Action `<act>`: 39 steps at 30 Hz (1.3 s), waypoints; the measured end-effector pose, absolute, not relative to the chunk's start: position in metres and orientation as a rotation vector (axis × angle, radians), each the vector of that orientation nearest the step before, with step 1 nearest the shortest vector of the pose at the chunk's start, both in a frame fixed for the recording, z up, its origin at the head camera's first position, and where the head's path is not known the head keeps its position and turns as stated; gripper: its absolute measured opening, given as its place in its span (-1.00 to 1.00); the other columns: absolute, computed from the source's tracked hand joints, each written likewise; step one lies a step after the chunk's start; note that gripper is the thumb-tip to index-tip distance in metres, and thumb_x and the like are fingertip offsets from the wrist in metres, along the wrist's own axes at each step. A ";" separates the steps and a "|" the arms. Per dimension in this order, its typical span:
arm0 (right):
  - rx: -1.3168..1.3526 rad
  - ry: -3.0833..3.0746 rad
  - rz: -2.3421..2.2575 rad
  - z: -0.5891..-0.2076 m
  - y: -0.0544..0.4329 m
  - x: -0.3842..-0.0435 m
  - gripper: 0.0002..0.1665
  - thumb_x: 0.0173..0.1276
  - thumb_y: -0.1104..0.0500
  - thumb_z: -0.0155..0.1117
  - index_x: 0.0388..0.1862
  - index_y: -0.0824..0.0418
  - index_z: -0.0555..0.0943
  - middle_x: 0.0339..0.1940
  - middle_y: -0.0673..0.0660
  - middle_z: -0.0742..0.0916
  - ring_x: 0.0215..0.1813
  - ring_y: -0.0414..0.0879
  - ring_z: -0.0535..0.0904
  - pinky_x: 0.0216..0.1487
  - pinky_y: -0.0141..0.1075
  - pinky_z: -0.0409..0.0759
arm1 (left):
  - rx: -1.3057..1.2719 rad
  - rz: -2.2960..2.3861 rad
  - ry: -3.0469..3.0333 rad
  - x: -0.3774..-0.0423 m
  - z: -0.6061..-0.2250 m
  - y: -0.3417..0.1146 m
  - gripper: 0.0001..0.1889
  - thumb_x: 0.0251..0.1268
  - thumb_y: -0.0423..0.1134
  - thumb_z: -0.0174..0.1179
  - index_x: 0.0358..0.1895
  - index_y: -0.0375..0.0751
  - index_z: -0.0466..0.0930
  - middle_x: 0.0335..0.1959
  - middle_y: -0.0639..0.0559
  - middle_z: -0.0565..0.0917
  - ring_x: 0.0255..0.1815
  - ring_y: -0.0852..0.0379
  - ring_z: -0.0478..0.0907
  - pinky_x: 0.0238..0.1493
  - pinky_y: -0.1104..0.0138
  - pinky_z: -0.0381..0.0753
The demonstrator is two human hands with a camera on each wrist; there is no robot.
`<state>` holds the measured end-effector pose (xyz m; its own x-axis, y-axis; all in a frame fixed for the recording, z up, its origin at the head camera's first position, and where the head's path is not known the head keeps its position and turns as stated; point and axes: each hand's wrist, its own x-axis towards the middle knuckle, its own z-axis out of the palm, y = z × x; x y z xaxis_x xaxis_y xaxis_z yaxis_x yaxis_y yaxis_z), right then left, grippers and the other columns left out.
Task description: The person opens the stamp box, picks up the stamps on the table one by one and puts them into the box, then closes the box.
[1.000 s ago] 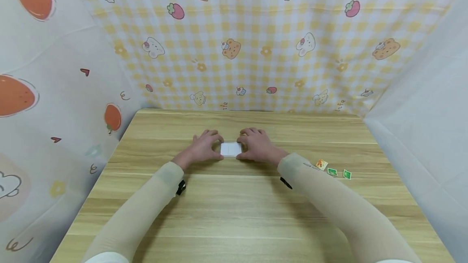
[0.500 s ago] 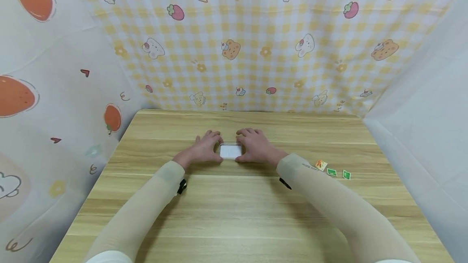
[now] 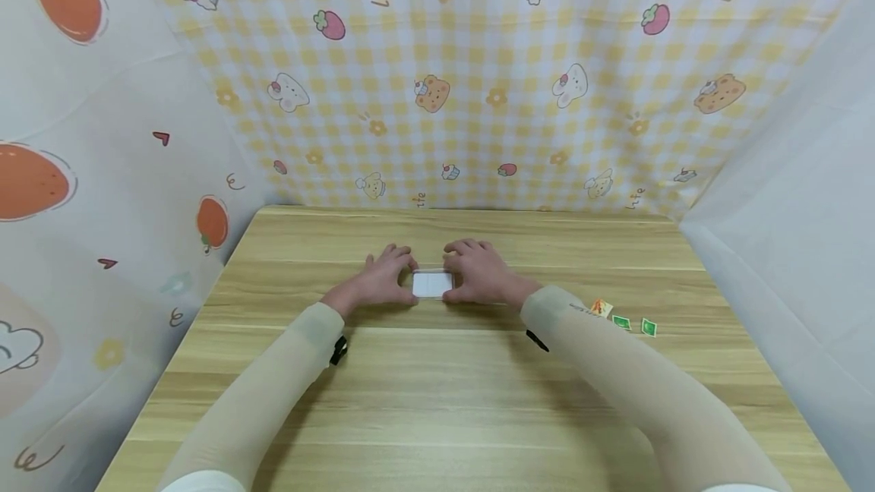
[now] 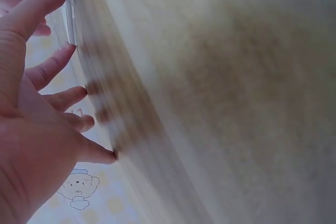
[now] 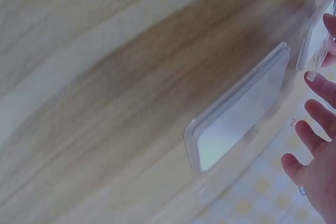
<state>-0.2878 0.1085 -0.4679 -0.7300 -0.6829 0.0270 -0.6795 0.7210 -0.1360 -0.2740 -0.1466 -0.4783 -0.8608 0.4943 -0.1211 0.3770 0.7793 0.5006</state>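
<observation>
In the head view, a small clear plastic case (image 3: 432, 285) with a white face lies between both hands on the wooden table. A thin seam crosses the white. My left hand (image 3: 383, 278) pinches its left end, thumb at the near edge and a finger at the far edge. At the opposite end my right hand (image 3: 480, 273) does the same. Seen from the left wrist, thumb and forefinger meet the clear edge of the case (image 4: 71, 17) while the other fingers spread toward the tabletop. The right wrist view shows the fingers (image 5: 319, 85) at a clear case.
A second flat, clear-edged piece (image 5: 239, 111) with a pale shiny face lies on the tabletop in the right wrist view. Beside the right sleeve are an orange-and-yellow card (image 3: 601, 308) and two small green cards (image 3: 621, 322). A checked curtain (image 3: 472, 127) hangs behind the table.
The clear case has shifted slightly toward the person. Its seam, faint half a second ago, shows plainly now. Both hands keep their grip at its ends.
</observation>
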 end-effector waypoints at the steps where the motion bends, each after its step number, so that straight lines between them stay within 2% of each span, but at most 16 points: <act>1: -1.148 2.888 -0.214 -0.467 0.110 -0.289 -0.34 0.17 -0.38 0.42 0.09 0.01 0.71 0.42 0.09 0.48 0.43 0.12 0.30 0.35 0.19 0.26 | 0.677 0.710 2.723 -0.274 -0.479 -0.147 -0.43 0.02 0.08 0.52 0.08 -0.03 0.55 0.58 -0.18 0.14 0.61 -0.27 -0.18 0.34 -0.46 -0.27; 7: -1.151 2.887 -0.184 -0.459 0.117 -0.294 -0.30 0.17 -0.35 0.41 0.15 0.04 0.69 0.42 0.08 0.47 0.43 0.13 0.32 0.35 0.21 0.28 | 0.656 0.772 2.716 -0.274 -0.482 -0.150 -0.46 0.04 0.07 0.54 0.06 -0.01 0.59 0.59 -0.19 0.11 0.61 -0.29 -0.24 0.34 -0.45 -0.35; 22: -1.107 2.893 -0.280 -0.421 0.123 -0.307 -0.31 0.25 -0.23 0.42 0.23 0.15 0.63 0.46 0.16 0.43 0.48 0.18 0.24 0.39 0.23 0.20 | 0.666 0.761 2.771 -0.267 -0.478 -0.153 -0.44 0.05 0.05 0.54 0.13 -0.02 0.65 0.56 -0.24 0.17 0.59 -0.36 -0.16 0.31 -0.49 -0.31; 32: -0.999 2.972 -0.226 -0.419 0.111 -0.333 -0.29 0.25 -0.26 0.39 0.25 0.11 0.62 0.44 0.15 0.45 0.47 0.16 0.25 0.39 0.23 0.18 | 0.676 0.747 2.815 -0.263 -0.479 -0.157 -0.42 0.06 0.06 0.53 0.17 -0.03 0.66 0.54 -0.27 0.20 0.57 -0.39 -0.11 0.29 -0.51 -0.24; 39: -0.856 2.951 -0.219 -0.423 0.109 -0.344 -0.28 0.27 -0.26 0.38 0.31 0.08 0.59 0.45 0.12 0.42 0.47 0.12 0.19 0.39 0.21 0.15 | 0.645 0.770 2.763 -0.265 -0.482 -0.155 -0.41 0.10 0.06 0.51 0.22 0.02 0.63 0.56 -0.27 0.16 0.59 -0.37 -0.17 0.29 -0.51 -0.26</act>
